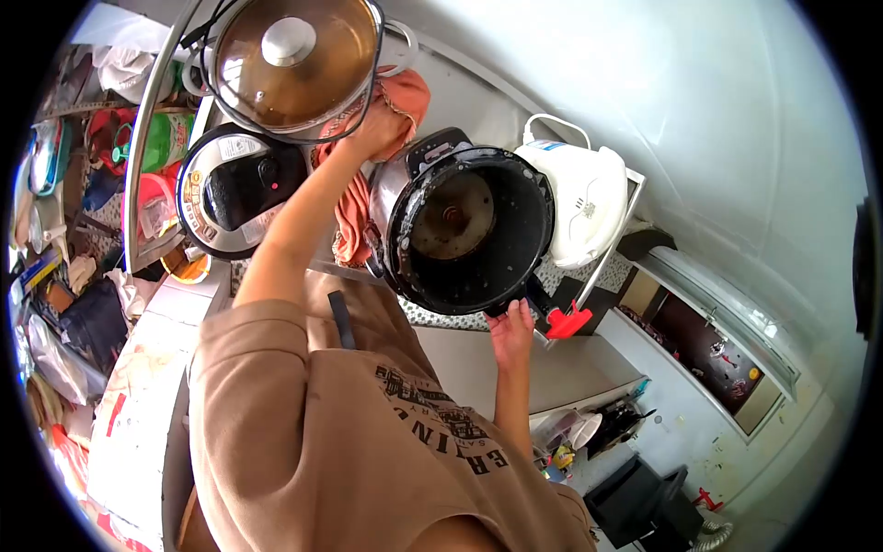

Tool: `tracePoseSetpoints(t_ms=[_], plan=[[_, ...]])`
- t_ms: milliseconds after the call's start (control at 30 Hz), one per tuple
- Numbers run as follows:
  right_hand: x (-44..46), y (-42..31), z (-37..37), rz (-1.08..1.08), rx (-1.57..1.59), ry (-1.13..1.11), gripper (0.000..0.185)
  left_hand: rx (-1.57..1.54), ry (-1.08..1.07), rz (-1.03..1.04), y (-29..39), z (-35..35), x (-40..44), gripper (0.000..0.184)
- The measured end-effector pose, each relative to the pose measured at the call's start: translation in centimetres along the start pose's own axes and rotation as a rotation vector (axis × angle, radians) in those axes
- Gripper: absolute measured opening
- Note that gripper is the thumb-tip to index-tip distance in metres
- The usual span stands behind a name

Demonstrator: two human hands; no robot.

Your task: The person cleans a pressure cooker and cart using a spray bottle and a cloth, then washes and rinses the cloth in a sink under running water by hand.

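My left hand [382,133] is closed on an orange-red cloth [405,92], part of which hangs down beside the cooker. A black-lined electric cooker [460,230] with a wet, spotted rim stands open, its mouth facing me and a metal plate showing at its bottom. Against the near side of its rim is my right hand [510,333], palm up; its fingertips touch the edge, and I cannot tell how firmly they grip. Close to that hand a red lever-like part [568,320] sticks out.
A pot with a glass lid [292,64] stands at the upper left. Below it lies a round lid with a black handle [244,189]. A white appliance [584,198] borders the cooker's right side. A metal rail [147,138] edges the shelf. Bags and bottles crowd the far left.
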State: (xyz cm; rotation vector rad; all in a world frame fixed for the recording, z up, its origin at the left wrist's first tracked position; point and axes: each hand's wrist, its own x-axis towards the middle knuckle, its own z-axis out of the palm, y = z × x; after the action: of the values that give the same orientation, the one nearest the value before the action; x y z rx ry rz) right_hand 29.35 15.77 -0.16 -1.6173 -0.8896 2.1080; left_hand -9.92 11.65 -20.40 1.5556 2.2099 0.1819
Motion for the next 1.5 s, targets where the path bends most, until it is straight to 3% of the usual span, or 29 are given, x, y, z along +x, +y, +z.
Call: tracePoseSetpoints(t_ms=[33, 67, 133, 167, 233, 267, 333, 367, 400, 467, 500, 533, 633, 800, 867, 933, 1000, 1067, 1133, 1167, 1200, 1300, 1400, 1467, 1500], plan=[[-0.1, 0.2, -0.5, -0.006, 0.015, -0.001, 0.027, -0.061, 0.172, -0.094, 0.7, 2.3, 2.1, 0.025], [0.3, 0.2, -0.8, -0.017, 0.03, -0.009, 0.027, -0.067, 0.177, -0.094, 0.6, 4.1, 4.7, 0.025], [0.1, 0.1, 0.1, -0.026, 0.01, 0.022, 0.025, -0.18, 0.452, 0.555, 1.9, 4.6, 7.8, 0.022], [0.0, -0.3, 0.5, -0.022, -0.003, 0.046, 0.023, -0.194, 0.452, 0.543, 2.7, 4.4, 8.1, 0.022], [0.3, -0.6, 0.3, -0.005, -0.012, 0.05, 0.024, -0.264, 0.206, 0.305, 4.0, 0.9, 5.8, 0.024], [0.0, -0.5, 0.2, 0.004, -0.007, 0.047, 0.024, -0.272, 0.174, 0.299, 3.8, 1.7, 4.4, 0.024], [-0.2, -0.9, 0.1, 0.036, -0.025, 0.019, 0.023, -0.104, 0.348, 0.316, 1.0, 3.7, 2.8, 0.029], [-0.2, -1.2, 0.1, 0.038, -0.06, 0.002, 0.023, -0.033, 0.443, 0.211, 0.2, 5.7, 1.5, 0.031], [-0.1, -1.3, 0.3, 0.037, -0.093, -0.026, 0.022, -0.017, 0.43, 0.194, 0.4, 5.4, -1.1, 0.031], [0.0, -1.4, 0.7, 0.036, -0.075, -0.092, 0.022, -0.126, 0.297, -0.035, 1.5, 3.9, -6.5, 0.033], [0.2, -1.3, 0.6, 0.024, -0.077, -0.104, 0.021, -0.142, 0.409, 0.069, 0.9, 6.2, -7.8, 0.036], [-0.1, -1.3, 0.2, 0.013, -0.081, -0.101, 0.02, -0.38, 0.327, -0.089, 2.7, 4.9, -10.0, 0.036], [0.3, -1.3, -0.8, 0.014, -0.105, -0.163, 0.02, -0.347, 0.592, -0.103, 4.7, 8.1, -13.4, 0.041], [1.0, -1.3, -1.6, -0.007, -0.091, -0.187, 0.017, -0.568, 0.565, -0.229, 9.8, 10.5, -19.6, 0.034], [1.9, -1.0, -2.3, -0.014, -0.1, -0.233, 0.017, -0.483, 0.663, -0.245, 11.8, 10.7, -21.3, 0.032], [1.8, -1.4, -1.8, -0.012, -0.09, -0.221, 0.017, -0.425, 0.644, -0.283, 13.1, 10.9, -22.3, 0.028], [3.1, -1.3, -2.2, -0.027, -0.079, -0.268, 0.018, -0.358, 0.318, -0.248, 14.5, 9.9, -23.3, 0.026], [3.6, -1.6, -1.7, -0.012, -0.072, -0.262, 0.018, -0.27, 0.247, -0.141, 16.3, 9.3, -23.8, 0.024], [4.4, -1.7, -1.5, -0.005, -0.045, -0.302, 0.018, -0.34, 0.366, -0.066, 18.3, 10.5, -24.6, 0.023], [4.6, -1.8, -1.5, -0.011, -0.045, -0.312, 0.018, -0.421, 0.375, -0.047, 18.9, 10.9, -25.0, 0.023], [4.4, -1.9, -1.1, -0.016, -0.043, -0.319, 0.018, -0.654, 0.287, -0.082, 21.1, 6.6, -26.2, 0.023], [4.9, -2.1, -1.3, -0.027, -0.077, -0.347, 0.018, -1.298, 0.479, -0.43, 24.4, 7.1, -28.1, 0.015], [5.1, -2.3, -1.6, -0.028, -0.072, -0.452, 0.018, -2.42, 0.593, -0.271, 24.8, 7.2, -30.0, 0.027], [5.1, -1.2, -3.5, -0.079, -0.108, -0.524, 0.025, -2.384, 0.593, -0.268, 27.5, 0.5, -30.5, 0.035], [4.1, -0.2, -4.2, 0.005, -0.153, -0.484, 0.036, -2.338, 0.557, -0.25, 28.6, 0.3, -29.9, 0.034]])
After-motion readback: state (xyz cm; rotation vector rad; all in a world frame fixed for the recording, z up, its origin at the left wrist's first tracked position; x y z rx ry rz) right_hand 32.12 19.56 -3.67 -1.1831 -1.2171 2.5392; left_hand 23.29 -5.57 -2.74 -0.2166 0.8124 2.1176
